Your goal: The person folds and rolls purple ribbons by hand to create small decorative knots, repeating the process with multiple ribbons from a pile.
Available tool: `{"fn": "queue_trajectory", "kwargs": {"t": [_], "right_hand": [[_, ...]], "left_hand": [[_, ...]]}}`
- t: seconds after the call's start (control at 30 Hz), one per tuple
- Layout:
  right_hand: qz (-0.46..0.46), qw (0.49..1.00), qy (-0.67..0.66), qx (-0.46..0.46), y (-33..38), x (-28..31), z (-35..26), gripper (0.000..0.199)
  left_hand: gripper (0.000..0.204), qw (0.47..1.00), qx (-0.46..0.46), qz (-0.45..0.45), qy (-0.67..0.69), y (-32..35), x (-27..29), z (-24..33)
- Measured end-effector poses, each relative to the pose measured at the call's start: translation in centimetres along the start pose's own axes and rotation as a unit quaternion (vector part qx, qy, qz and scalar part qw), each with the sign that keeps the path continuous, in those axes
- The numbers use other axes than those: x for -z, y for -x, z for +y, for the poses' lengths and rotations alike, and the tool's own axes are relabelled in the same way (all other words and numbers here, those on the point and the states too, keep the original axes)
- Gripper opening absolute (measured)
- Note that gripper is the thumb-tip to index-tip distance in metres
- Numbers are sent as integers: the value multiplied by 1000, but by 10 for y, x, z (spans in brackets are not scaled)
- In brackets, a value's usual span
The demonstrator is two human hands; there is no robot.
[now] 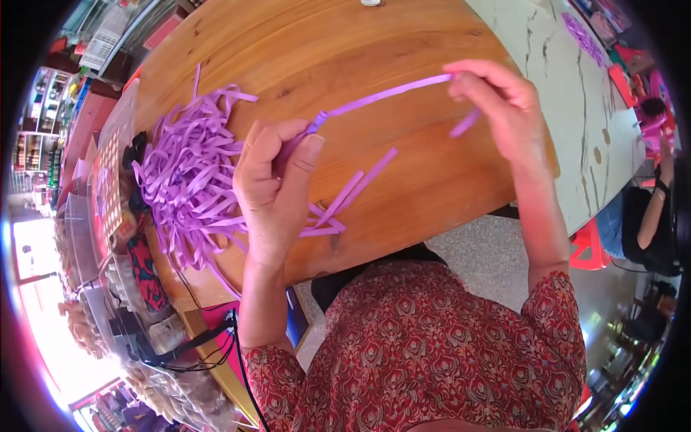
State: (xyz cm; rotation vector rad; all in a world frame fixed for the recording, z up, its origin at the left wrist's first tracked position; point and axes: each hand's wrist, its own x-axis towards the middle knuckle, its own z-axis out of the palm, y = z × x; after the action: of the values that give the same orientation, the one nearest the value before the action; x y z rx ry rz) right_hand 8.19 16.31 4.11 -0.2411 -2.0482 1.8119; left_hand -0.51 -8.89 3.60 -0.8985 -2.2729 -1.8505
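Observation:
A purple ribbon (pixel 389 93) stretches between my two hands above the wooden table. My left hand (pixel 277 173) pinches its left part, where a small rolled or knotted bit (pixel 319 119) sticks up from between thumb and forefinger. With thumb and fingertips my right hand (pixel 497 101) grips the other stretch, and a short loose end (pixel 466 124) hangs below it. Beside my left hand lies a large tangled heap of purple ribbons (pixel 191 173). A few loose strips (pixel 360 187) poke out on the table to the right of my left wrist.
The wooden table (pixel 403 36) adjoins a white marbled table (pixel 547 72) on the right. Along the left edge are a dark red patterned object (pixel 146 270), black cables (pixel 216 342) and plastic bags. Another person (pixel 648 216) sits at the far right near a red stool (pixel 590 248).

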Motion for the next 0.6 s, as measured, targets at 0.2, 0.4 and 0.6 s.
{"fn": "queue_trajectory", "kwargs": {"t": [0.2, 0.4, 0.6], "right_hand": [[32, 995, 76, 55, 7, 57, 27, 18], [139, 989, 21, 53, 4, 89, 34, 17], [23, 988, 139, 70, 19, 47, 21, 13]], "left_hand": [[10, 994, -15, -41, -100, -1, 14, -6], [7, 992, -19, -56, -111, -6, 50, -15], [37, 887, -200, 49, -413, -16, 18, 5]]}}
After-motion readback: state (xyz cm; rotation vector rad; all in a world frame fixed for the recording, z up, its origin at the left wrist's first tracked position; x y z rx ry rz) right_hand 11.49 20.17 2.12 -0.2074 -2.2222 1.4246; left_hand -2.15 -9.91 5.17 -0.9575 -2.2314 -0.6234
